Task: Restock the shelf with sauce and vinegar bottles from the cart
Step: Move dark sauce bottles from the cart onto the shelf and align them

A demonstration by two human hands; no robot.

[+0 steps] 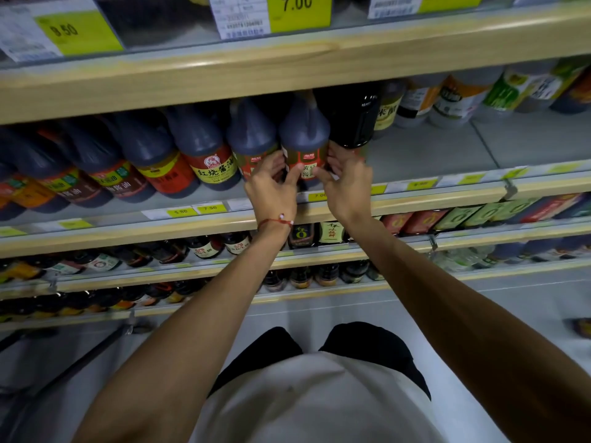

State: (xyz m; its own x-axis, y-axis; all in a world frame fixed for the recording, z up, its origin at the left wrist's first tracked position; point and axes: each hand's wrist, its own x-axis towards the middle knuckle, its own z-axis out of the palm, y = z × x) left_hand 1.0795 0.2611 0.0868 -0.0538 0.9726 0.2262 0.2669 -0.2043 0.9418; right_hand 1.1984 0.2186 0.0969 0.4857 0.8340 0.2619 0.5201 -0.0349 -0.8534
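A dark sauce bottle (304, 135) with a red and green label stands at the front of the grey shelf (425, 155), at the right end of a row of dark sauce bottles (198, 145). My left hand (271, 183) grips its left side, thumb across the label. On the bottle's right side, my right hand (347, 177) curls its fingers round the lower part. A taller black bottle (350, 119) stands just behind my right hand. The cart is not in view.
To the right of the held bottle the shelf surface is bare up to vinegar bottles (447, 97) at the back. A wooden shelf edge (287, 68) with price tags hangs low overhead. Lower shelves (204, 247) hold small bottles.
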